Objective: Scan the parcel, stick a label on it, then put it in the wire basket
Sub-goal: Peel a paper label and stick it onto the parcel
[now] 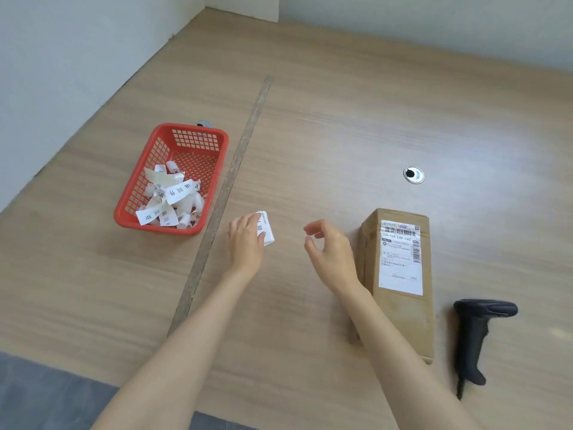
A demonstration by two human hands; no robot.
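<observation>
A brown cardboard parcel [400, 274] lies on the wooden table at the right, a white shipping label with barcodes on its top face. A black handheld scanner [477, 333] lies to its right. My left hand [245, 240] rests on a small white stack of labels [266, 228] in the middle of the table, fingers on it. My right hand [328, 246] hovers just left of the parcel, fingers curled and apart, holding nothing. A red plastic mesh basket [148, 169] stands at the left with several crumpled label backings inside.
A dark seam strip [229, 181] runs across the table between basket and hands. A round metal cable grommet [414, 174] sits beyond the parcel. White walls border the table at left and back. Grey floor shows at the bottom left.
</observation>
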